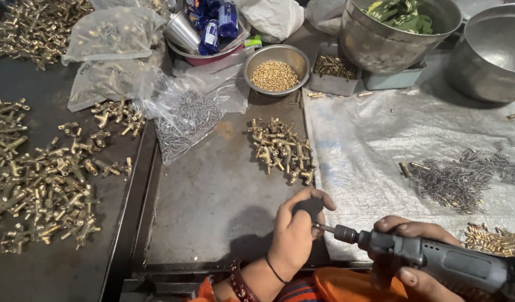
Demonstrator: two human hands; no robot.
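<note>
Left hand [295, 232] curled tight around a small part, hidden inside the fist. Right hand [408, 254] wrapped fully around a grey driver [436, 258]. Driver lies nearly level, long axis left-right, bit pointing left into the fist. Brass fittings [281, 150] piled beyond the fist, well apart.

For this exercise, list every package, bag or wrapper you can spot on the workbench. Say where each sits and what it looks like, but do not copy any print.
Blue wrapped packets: top centre, in a pink-rimmed bowl, small, glossy blue.
Clear plastic bags: top left, crumpled, holding small brass parts.
Open clear bag: left of centre, spilling small grey metal pieces.
White plastic bag: top centre, crumpled, contents hidden.
No screens or signs are visible.
</note>
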